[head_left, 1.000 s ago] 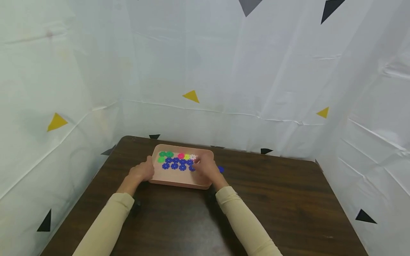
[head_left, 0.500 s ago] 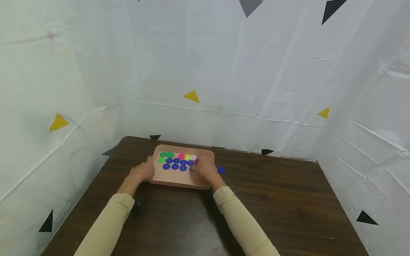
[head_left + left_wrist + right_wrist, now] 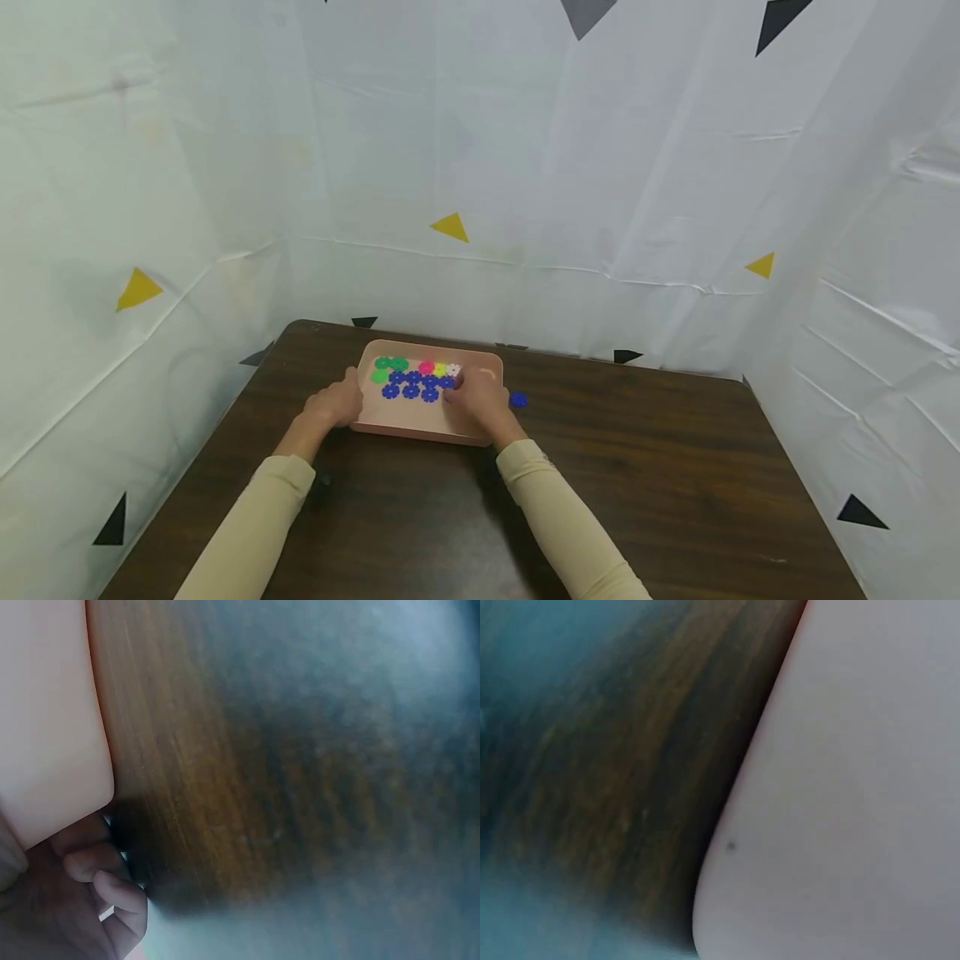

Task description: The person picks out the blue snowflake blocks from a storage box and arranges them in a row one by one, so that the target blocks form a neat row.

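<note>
In the head view, my left hand (image 3: pixel 339 402) grips the left side of a shallow pink tray (image 3: pixel 420 423). The left wrist view shows its curled fingers (image 3: pixel 120 896) at the tray's corner. Inside lie flower-shaped discs: green ones (image 3: pixel 381 376), a pink one (image 3: pixel 426 367), a yellow one (image 3: pixel 440 369), a white one (image 3: pixel 453 370) and rows of blue flower discs (image 3: pixel 411 391). My right hand (image 3: pixel 482 398) reaches over the tray's right half, its fingertips pinched at the lower row's right end, covering the blue disc there. In the right wrist view only tray and table show.
A loose blue flower disc (image 3: pixel 518 400) lies on the dark wooden table (image 3: pixel 637 467), just right of the tray. White sheeting (image 3: pixel 525 167) with yellow and black triangles encloses the table's back and sides.
My right hand's fingertips have shifted slightly down and left, onto the blue disc at the lower row's right end, which is now covered. My left hand stays on the tray.
</note>
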A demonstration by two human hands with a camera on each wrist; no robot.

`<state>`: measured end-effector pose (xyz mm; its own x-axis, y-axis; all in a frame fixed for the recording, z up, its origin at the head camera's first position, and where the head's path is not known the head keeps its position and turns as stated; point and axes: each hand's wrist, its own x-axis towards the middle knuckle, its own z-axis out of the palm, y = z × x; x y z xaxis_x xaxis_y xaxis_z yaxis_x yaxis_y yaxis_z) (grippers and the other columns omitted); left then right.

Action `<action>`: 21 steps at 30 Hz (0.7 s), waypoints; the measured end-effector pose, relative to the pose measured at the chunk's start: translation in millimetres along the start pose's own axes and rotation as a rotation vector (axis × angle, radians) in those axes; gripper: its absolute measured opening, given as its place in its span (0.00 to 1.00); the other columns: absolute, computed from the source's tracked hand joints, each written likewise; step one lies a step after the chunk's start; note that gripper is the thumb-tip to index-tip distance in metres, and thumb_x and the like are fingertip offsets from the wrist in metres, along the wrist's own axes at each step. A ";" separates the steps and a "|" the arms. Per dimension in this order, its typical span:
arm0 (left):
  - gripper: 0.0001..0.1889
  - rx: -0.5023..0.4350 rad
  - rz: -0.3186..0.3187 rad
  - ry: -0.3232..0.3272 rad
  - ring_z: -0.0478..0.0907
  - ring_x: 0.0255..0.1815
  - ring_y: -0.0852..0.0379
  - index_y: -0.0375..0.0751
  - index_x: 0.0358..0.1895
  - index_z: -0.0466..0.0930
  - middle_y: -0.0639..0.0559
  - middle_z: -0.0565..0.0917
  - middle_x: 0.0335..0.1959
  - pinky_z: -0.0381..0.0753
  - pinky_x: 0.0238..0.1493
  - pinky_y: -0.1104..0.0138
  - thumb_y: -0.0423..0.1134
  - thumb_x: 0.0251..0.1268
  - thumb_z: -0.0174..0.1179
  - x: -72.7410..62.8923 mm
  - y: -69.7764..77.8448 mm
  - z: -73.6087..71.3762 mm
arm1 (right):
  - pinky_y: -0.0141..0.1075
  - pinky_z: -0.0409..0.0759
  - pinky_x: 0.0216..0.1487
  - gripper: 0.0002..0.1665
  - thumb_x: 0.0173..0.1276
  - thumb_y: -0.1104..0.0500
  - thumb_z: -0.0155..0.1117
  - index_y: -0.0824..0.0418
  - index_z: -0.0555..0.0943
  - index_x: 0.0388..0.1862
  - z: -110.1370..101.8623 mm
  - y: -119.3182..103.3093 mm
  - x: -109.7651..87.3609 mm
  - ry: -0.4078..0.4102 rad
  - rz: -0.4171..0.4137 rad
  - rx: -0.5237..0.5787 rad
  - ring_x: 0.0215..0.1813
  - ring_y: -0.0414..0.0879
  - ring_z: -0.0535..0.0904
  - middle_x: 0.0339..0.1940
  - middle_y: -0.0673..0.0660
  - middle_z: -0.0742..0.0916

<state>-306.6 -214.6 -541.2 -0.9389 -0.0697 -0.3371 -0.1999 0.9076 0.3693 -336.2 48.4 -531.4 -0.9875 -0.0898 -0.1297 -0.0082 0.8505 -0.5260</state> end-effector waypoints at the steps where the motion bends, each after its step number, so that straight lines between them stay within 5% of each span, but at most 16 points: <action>1: 0.28 -0.003 0.002 0.000 0.80 0.38 0.43 0.32 0.77 0.51 0.38 0.82 0.40 0.77 0.48 0.48 0.38 0.84 0.47 -0.7 0.3 -0.9 | 0.63 0.74 0.66 0.16 0.70 0.45 0.78 0.55 0.88 0.43 0.2 0.0 0.1 0.002 -0.002 -0.002 0.45 0.50 0.82 0.40 0.51 0.90; 21: 0.29 -0.005 -0.024 -0.043 0.80 0.35 0.44 0.32 0.79 0.47 0.40 0.81 0.36 0.75 0.45 0.52 0.39 0.86 0.45 5.8 -3.3 0.1 | 0.65 0.70 0.66 0.15 0.68 0.49 0.79 0.54 0.83 0.41 -1.8 -2.4 -1.7 -0.016 -0.008 -0.001 0.47 0.52 0.80 0.37 0.51 0.86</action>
<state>-311.4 -217.9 -544.4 -0.9210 -0.0732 -0.3826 -0.2236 0.9036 0.3654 -334.8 47.5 -528.4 -0.9846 -0.1053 -0.1392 -0.0166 0.8503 -0.5260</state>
